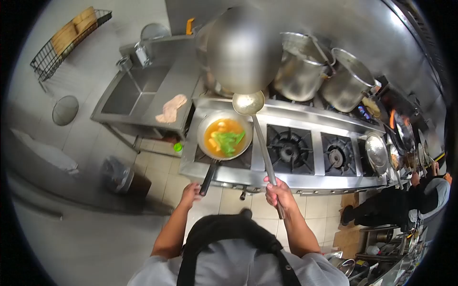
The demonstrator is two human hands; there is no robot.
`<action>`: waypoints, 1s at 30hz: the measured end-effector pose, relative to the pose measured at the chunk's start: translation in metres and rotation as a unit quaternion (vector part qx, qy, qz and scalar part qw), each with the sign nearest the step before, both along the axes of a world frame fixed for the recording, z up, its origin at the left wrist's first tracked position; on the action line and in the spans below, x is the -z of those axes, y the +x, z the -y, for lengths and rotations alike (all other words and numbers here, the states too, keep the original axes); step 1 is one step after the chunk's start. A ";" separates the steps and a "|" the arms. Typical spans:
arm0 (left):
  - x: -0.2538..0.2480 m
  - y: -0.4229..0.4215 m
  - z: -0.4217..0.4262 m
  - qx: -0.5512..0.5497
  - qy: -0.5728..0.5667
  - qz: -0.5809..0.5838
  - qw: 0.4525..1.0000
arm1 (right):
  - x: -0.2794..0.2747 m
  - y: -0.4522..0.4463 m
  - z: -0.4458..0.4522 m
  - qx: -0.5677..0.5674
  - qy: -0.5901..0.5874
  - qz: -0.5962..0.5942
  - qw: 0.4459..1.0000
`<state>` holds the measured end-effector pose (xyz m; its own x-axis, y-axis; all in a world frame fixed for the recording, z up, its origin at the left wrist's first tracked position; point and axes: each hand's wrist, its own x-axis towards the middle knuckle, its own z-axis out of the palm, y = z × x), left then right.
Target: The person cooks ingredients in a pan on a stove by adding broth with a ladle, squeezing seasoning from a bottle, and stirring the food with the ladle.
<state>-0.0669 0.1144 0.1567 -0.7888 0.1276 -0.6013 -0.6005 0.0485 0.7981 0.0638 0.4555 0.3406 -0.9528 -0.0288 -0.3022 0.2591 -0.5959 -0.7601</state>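
While a wire rack [45,64] bearing wooden pieces [78,29] hangs on the wall at far left, a round strainer [65,110] sits lower against the same wall. Next comes a bin [123,183] on the floor, then a sink unit [176,81], with a pinkish piece of cloth [171,108] lying by its near right corner. The left hand [191,194] is just beside the end of a black handle [210,177], fingers loosely curled; whether it touches the handle I cannot tell. The handle juts past the front edge of the stove [305,181] from a pan [201,133], which stands over the burner at the stove's left end and contains orange liquid [210,147], yellowish pieces and bright green vegetables [228,142]. Well apart from the left, the right hand [278,191] is clamped round the shaft of a ladle [261,138], its bowl raised near the stove's back edge, in front of a large blurred metal shape [244,47]. Further right, two bare burners line the stove's front, two tall pots [300,71] stand along its back edge, and a shiny round metal piece [377,148] sits near its right end. At far right is another person [396,207] in dark clothing, hands near the cookware
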 end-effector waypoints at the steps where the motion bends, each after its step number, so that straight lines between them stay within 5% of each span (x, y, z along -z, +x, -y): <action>1: 0.003 0.008 0.008 -0.013 -0.024 0.008 1.000 | -0.014 0.002 -0.009 0.012 -0.058 -0.025 0.998; 6: 0.077 0.044 0.081 -0.055 -0.009 0.117 0.992 | -0.099 -0.036 -0.094 0.051 -0.087 -0.169 0.980; 8: 0.116 0.059 0.116 -0.085 -0.002 0.186 0.979 | -0.146 -0.067 -0.127 0.094 0.056 -0.168 0.980; 11: 0.106 0.108 0.130 -0.103 -0.133 0.148 0.975 | -0.188 -0.127 -0.183 0.109 0.367 -0.117 0.916; 13: 0.115 0.136 0.142 -0.067 -0.205 0.139 0.967 | -0.199 -0.162 -0.225 0.130 0.592 -0.095 0.790; 15: 0.156 0.173 0.163 0.137 -0.340 0.052 0.929 | -0.220 -0.180 -0.241 0.088 0.630 -0.045 0.770; 16: 0.166 0.188 0.164 0.439 -0.486 -0.068 0.752 | -0.221 -0.188 -0.246 0.083 0.637 -0.042 0.765; 17: 0.163 0.214 0.170 0.180 -0.419 -0.025 0.890 | -0.218 -0.199 -0.252 0.078 0.644 -0.039 0.760; 18: 0.161 0.226 0.169 0.134 -0.399 -0.031 0.907 | -0.216 -0.208 -0.256 0.073 0.650 -0.036 0.756; 21: 0.156 0.236 0.158 0.097 -0.377 -0.064 0.919 | -0.218 -0.230 -0.258 0.033 0.675 0.023 0.737; 24: 0.147 0.236 0.149 0.079 -0.355 -0.097 0.926 | -0.223 -0.238 -0.242 0.013 0.753 0.102 0.649; 27: 0.139 0.234 0.141 0.063 -0.338 -0.125 0.931 | -0.199 -0.236 -0.225 0.167 0.837 -0.007 0.521; 30: 0.133 0.231 0.135 0.046 -0.320 -0.153 0.934 | -0.219 -0.228 -0.232 0.116 0.787 -0.011 0.606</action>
